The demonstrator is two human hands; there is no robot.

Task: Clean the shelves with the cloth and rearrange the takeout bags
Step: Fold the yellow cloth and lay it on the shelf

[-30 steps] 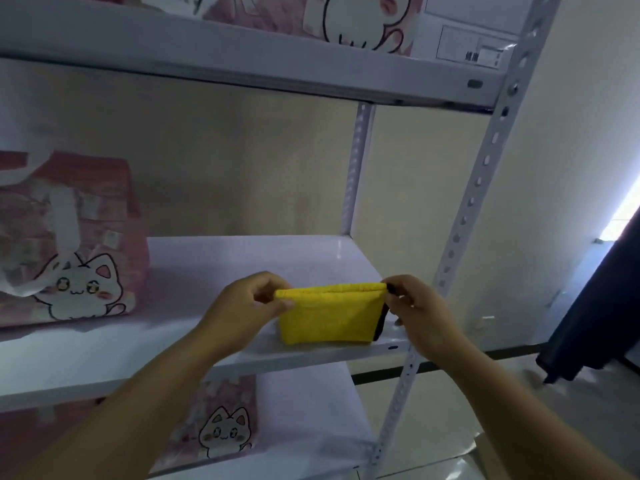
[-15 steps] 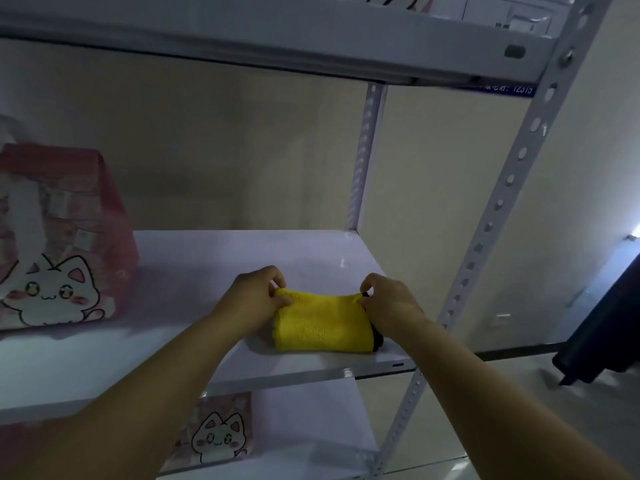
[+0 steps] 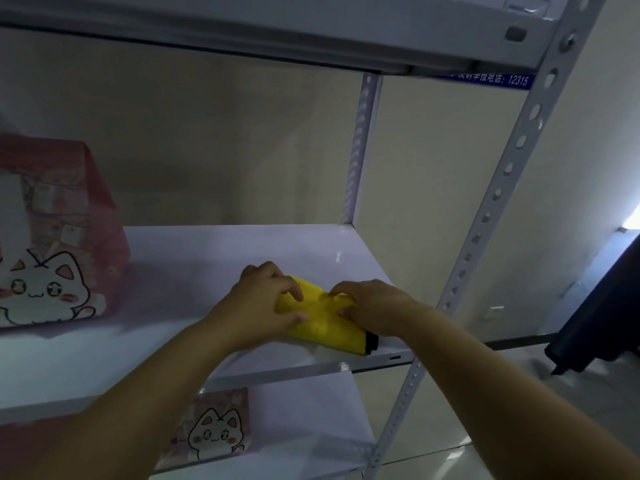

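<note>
A folded yellow cloth (image 3: pixel 325 323) with a black edge lies on the white middle shelf (image 3: pixel 194 271) near its front right corner. My left hand (image 3: pixel 263 303) rests on the cloth's left part, fingers curled onto it. My right hand (image 3: pixel 370 306) presses on its right part, fingertips pinching the fabric. A pink takeout bag (image 3: pixel 52 244) with a white cat drawing stands at the shelf's left end. Another cat-printed bag (image 3: pixel 214 427) sits on the shelf below, partly hidden by my left arm.
A white upper shelf (image 3: pixel 277 32) runs overhead. A perforated metal upright (image 3: pixel 498 188) stands at the front right, another upright (image 3: pixel 356 150) at the back. A dark object (image 3: pixel 602 317) hangs at the far right over the tiled floor.
The cloth went from held up by its top corners to lying flat on the shelf. Both hands came down and closer together on top of it.
</note>
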